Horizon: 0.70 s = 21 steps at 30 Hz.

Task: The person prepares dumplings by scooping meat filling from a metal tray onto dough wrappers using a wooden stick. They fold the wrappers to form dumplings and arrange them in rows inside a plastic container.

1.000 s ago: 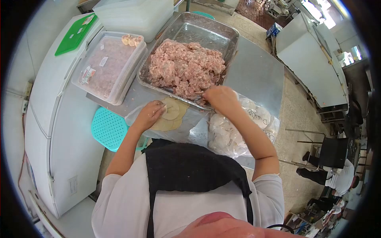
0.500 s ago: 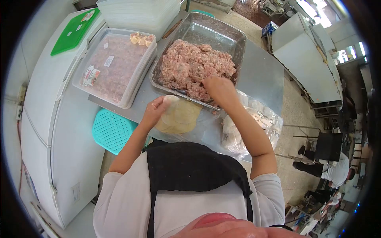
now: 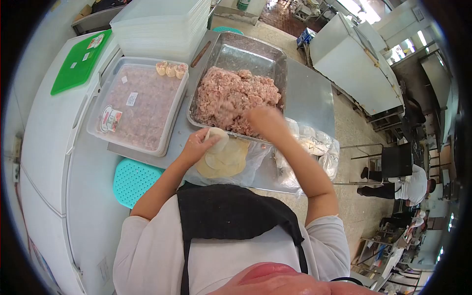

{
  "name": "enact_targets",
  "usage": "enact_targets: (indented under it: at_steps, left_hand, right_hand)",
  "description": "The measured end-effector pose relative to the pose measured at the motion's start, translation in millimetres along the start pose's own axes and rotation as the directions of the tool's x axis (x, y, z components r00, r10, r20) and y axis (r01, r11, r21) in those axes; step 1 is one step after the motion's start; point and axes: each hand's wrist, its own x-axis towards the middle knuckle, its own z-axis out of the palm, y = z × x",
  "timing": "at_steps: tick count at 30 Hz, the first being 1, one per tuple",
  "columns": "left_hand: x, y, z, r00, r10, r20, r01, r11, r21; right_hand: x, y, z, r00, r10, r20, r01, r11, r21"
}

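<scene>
My left hand (image 3: pixel 197 145) pinches a thin, round dough wrapper (image 3: pixel 219 139), cupped and partly raised, beside the tray's near edge. Under it, a pile of pale yellow wrappers (image 3: pixel 230 162) lies on clear plastic. A deep metal tray (image 3: pixel 251 53) holds a large mound of raw minced meat (image 3: pixel 236 91). Over the near right part of the meat is my right hand (image 3: pixel 266 121), closed and blurred by motion. A smeared shape shows on the meat left of its fingers; what the hand grips cannot be made out.
Left of the tray stands a lidded plastic box (image 3: pixel 137 105) with three filled dumplings (image 3: pixel 171 69) on top. Stacked clear containers (image 3: pixel 160 29) rise behind it. Bagged white packs (image 3: pixel 314 147) lie at right. A turquoise stool (image 3: pixel 136 182) is below. Another person (image 3: pixel 413 184) works far right.
My left hand has brought the wrapper in closer, now cupped in its fingers. My right hand has lifted slightly from the meat and is moving. The whole view has shifted a little.
</scene>
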Motion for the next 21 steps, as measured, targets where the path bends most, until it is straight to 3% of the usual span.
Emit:
enact_targets:
  at_steps: [1, 2, 5, 7, 8, 10, 12, 15, 17, 19, 21]
  left_hand:
    - [1, 0, -1, 0.998, -0.068, -0.017, 0.062, 0.967, -0.246]
    - [0, 5, -4, 0.998, -0.062, -0.020, 0.055, 0.967, -0.247]
    - [-13, 16, -11, 0.993, -0.119, -0.015, 0.108, 0.941, -0.320]
    - [-25, 13, -14, 0.999, 0.035, -0.019, -0.035, 0.999, -0.005]
    - [-32, 11, -14, 0.999, 0.023, -0.039, -0.023, 1.000, -0.010]
    - [-42, 10, -15, 0.998, -0.028, 0.048, 0.024, 0.996, 0.092]
    - [-52, 7, -16, 0.997, -0.061, 0.045, 0.057, 0.996, 0.067]
    - [-62, -8, -14, 0.996, -0.083, 0.016, 0.083, 0.996, -0.025]
    - [-67, -9, -13, 0.996, -0.078, -0.035, 0.074, 0.992, -0.100]
    - [-74, -2, -14, 0.976, -0.188, -0.107, 0.154, 0.952, -0.265]
    - [-82, -5, -18, 0.972, -0.174, -0.156, 0.147, 0.974, -0.172]
  right_hand:
    - [-10, -14, 26, 0.999, -0.006, 0.037, 0.002, 0.993, 0.119]
    - [-14, -20, 37, 0.997, -0.022, 0.073, 0.004, 0.972, 0.237]
    - [-17, -14, 22, 0.984, -0.090, 0.153, 0.061, 0.981, 0.184]
    - [-2, -10, -30, 0.964, -0.025, 0.266, 0.033, 0.999, -0.027]
    - [5, -4, -44, 0.960, -0.026, 0.277, 0.057, 0.993, -0.106]
    - [24, 2, -62, 0.978, -0.049, 0.204, 0.076, 0.990, -0.123]
    - [46, 2, -57, 0.991, -0.065, 0.118, 0.082, 0.986, -0.146]
    - [63, -19, -5, 0.992, -0.121, 0.037, 0.125, 0.984, -0.124]
    - [57, -38, 36, 0.967, -0.254, -0.022, 0.253, 0.967, -0.037]
    - [50, -52, 35, 0.976, -0.214, 0.031, 0.214, 0.977, 0.017]
    - [37, -63, 36, 0.982, -0.164, 0.090, 0.158, 0.985, 0.074]
